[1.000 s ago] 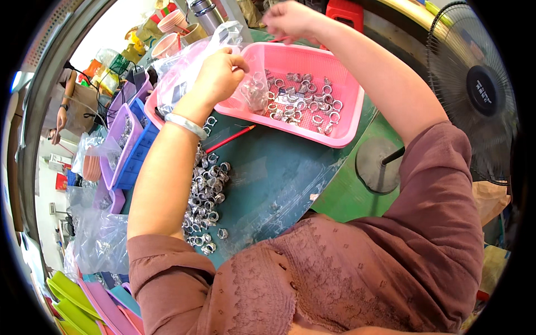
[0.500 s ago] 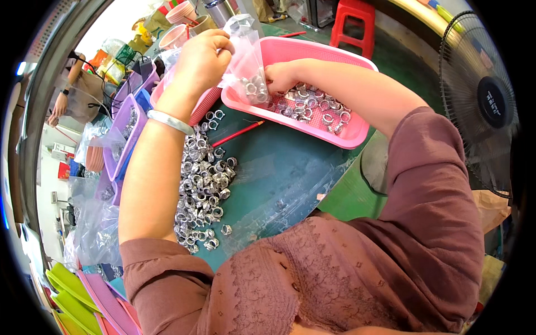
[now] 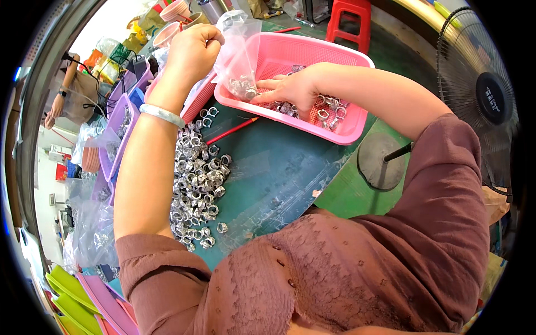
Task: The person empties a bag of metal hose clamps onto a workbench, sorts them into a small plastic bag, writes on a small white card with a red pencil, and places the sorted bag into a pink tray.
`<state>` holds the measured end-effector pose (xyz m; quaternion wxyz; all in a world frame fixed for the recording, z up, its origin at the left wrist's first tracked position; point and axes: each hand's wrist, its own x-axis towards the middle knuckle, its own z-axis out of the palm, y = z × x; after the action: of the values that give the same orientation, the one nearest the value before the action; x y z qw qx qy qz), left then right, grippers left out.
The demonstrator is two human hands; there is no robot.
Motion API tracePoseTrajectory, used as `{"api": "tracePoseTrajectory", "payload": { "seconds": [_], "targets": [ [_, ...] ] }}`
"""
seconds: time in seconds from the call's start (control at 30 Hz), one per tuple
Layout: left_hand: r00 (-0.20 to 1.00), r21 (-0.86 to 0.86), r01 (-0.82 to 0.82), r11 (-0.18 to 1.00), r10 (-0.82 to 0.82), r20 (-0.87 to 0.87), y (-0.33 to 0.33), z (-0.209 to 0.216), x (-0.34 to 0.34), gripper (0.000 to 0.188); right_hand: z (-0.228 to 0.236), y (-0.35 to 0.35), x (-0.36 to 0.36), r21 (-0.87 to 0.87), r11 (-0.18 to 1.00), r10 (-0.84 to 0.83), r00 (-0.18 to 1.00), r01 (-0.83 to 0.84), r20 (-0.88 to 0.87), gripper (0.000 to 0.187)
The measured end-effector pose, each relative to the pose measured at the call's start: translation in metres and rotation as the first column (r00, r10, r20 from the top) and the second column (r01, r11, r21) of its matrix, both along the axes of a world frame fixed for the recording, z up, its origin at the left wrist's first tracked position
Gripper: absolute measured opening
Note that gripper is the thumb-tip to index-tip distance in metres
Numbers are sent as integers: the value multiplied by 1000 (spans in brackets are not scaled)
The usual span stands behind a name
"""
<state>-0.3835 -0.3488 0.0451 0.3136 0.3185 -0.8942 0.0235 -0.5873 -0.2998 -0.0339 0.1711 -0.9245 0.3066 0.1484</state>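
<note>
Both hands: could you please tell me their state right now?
Left hand: closed, holding the clear bag.
Right hand: open, in the pink basket.

Ring pile (image 3: 196,181) left on the table (image 3: 279,173); basket (image 3: 318,131) (rings (image 3: 331,103) inside) farther and rightward; pencil (image 3: 231,130) between them; fan (image 3: 491,97) at right; stool (image 3: 350,25) far.

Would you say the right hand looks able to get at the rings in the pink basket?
Very likely yes: the right hand is inside the pink basket, directly at the rings, and no lid blocks the way.
</note>
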Motion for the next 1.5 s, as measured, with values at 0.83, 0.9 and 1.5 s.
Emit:
{"api": "tracePoseTrajectory", "payload": {
  "seconds": [0.83,0.9,1.5],
  "targets": [
    [989,-8,62,998,-61,134,45,-26,-20,16,6,23,-17,-148,975,177,980,-163,88,65],
    [988,-1,22,1000,-21,155,48,-27,-15,17,2,22,-17,-135,976,186,977,-171,101,63],
    [971,105,-2,994,-23,237,47,-22,-1,21,-8,31,-28,-147,985,114,984,-93,140,54]
  ]
}}
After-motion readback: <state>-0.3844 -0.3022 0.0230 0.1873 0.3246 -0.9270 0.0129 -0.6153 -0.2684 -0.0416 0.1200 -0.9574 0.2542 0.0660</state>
